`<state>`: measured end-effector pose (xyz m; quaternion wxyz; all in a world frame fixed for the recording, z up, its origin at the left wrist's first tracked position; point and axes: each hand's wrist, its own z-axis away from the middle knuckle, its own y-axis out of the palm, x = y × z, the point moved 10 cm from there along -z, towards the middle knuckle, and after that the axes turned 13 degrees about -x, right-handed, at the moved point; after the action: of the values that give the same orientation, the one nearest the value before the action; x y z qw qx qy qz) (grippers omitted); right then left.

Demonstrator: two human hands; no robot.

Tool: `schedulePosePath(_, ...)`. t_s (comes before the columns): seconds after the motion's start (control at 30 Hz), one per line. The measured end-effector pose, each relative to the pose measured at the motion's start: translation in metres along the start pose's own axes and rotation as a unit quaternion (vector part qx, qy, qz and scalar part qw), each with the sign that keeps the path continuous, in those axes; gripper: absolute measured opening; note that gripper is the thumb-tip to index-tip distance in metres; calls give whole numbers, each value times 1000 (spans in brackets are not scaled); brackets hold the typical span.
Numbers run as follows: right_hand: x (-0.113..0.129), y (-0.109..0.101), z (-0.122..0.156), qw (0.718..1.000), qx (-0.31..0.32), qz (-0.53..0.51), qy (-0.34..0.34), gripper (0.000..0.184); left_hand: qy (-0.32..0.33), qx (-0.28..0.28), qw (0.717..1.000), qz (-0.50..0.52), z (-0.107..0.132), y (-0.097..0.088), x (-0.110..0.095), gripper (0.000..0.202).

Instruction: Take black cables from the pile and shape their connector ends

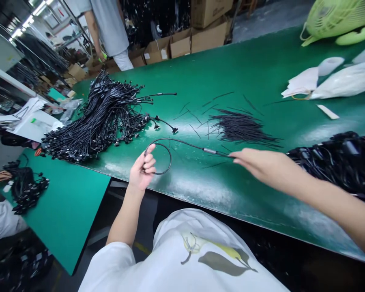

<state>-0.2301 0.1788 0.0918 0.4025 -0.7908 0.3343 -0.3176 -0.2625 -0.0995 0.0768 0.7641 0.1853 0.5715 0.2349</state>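
Note:
A black cable (185, 142) is stretched between my two hands above the green table, with a loop hanging by the left one. My left hand (143, 167) is closed around one end, its fingers curled. Farther right, my right hand (252, 162) pinches the cable just past a grey sleeve (209, 151). Behind that hand lies a pile of short thin black tubes or strips (240, 126), with several scattered singly around it. To the left of my hands rests a big heap of black cables (100, 121) with small connectors at their ends.
Another bundle of black cables (346, 162) lies at the right. Farther back are a white plastic bag (346, 83), a paper roll (330, 65) and a green basket (340, 20). Co-workers are at the back and far left; cardboard boxes (208, 40) stand behind the table.

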Motion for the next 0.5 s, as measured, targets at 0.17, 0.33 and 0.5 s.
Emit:
schedulePosePath(0.17,98,17,6,985,75,-27,-154,25,26,50,987,-151,-6,34,45,35)
schedulePosePath(0.33,60,-39,-22,978,-98,162,-85,29,-8,-18,997,-80,-15,14,44,38)
schedulePosePath(0.5,31,-58,-22,963,-189,172,-81,36,-40,-47,998,26,-21,0,29,40)
